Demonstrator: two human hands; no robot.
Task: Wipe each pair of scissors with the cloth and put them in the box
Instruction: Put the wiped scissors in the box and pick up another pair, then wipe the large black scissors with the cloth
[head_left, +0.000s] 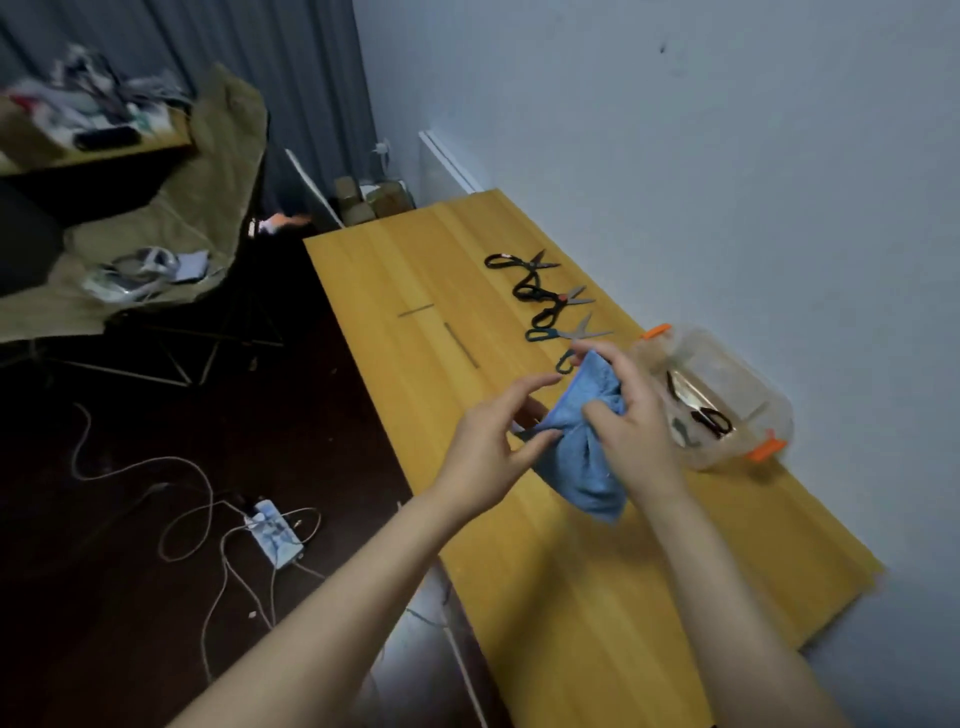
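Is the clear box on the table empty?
No, a pair of black-handled scissors lies inside the box.
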